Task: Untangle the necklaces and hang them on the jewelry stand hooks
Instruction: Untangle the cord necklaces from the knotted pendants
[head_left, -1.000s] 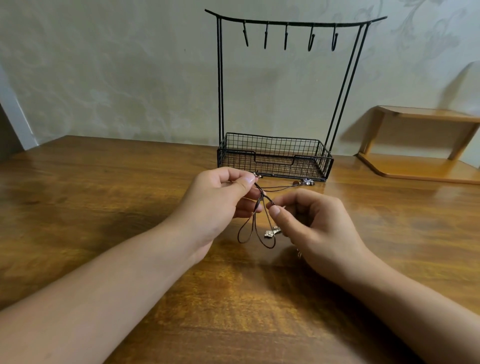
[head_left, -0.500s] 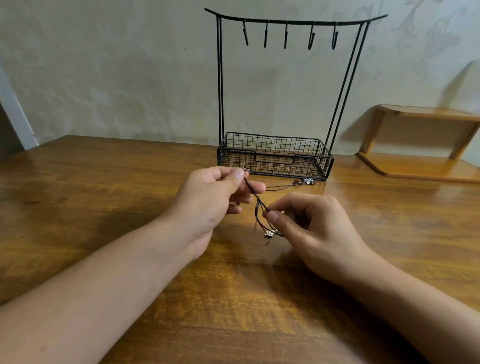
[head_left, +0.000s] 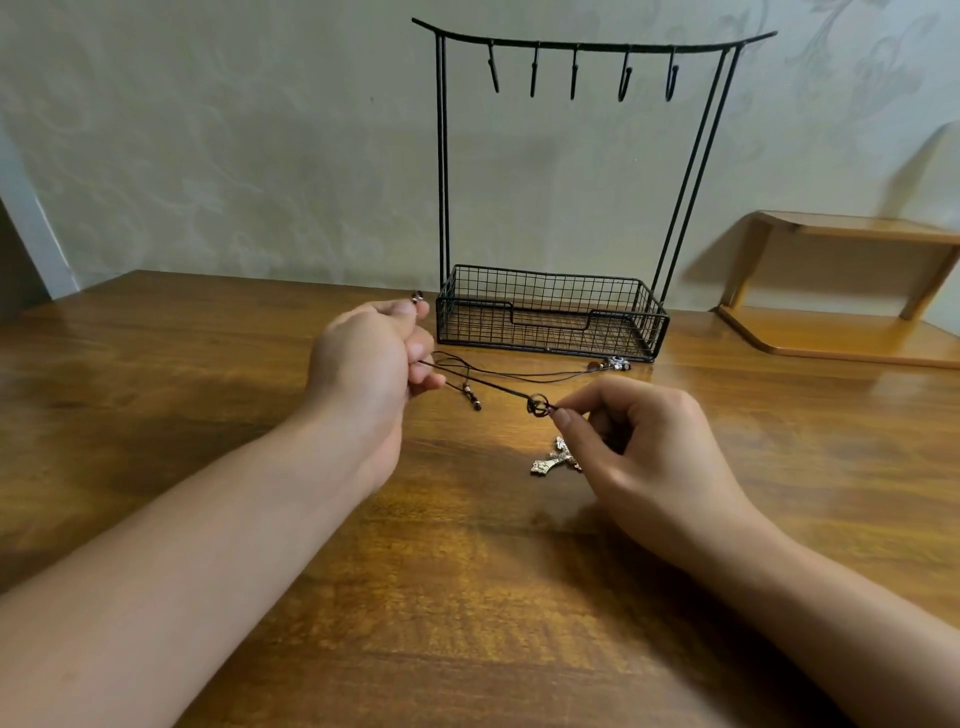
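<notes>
A black cord necklace (head_left: 483, 383) stretches taut between my two hands over the wooden table (head_left: 208, 395). My left hand (head_left: 371, 358) grips one end of the cord, with a small bead (head_left: 416, 296) poking out above the fist. My right hand (head_left: 639, 431) pinches the cord at a small ring (head_left: 538, 404). A silver cross pendant (head_left: 557, 460) lies on the table just under my right thumb. A second thin cord (head_left: 524, 372) runs to a small pendant (head_left: 615, 364) by the stand. The black wire jewelry stand (head_left: 571, 166) has several bare hooks (head_left: 573, 73).
The stand's wire basket (head_left: 550, 321) sits at the back of the table against the wall. A low wooden shelf (head_left: 852, 291) stands at the right. Short beaded cord ends (head_left: 471, 395) dangle below my left hand.
My hands have pulled apart, the left one moving left and up, so the looped cord now runs straight. The cross pendant has dropped onto the table.
</notes>
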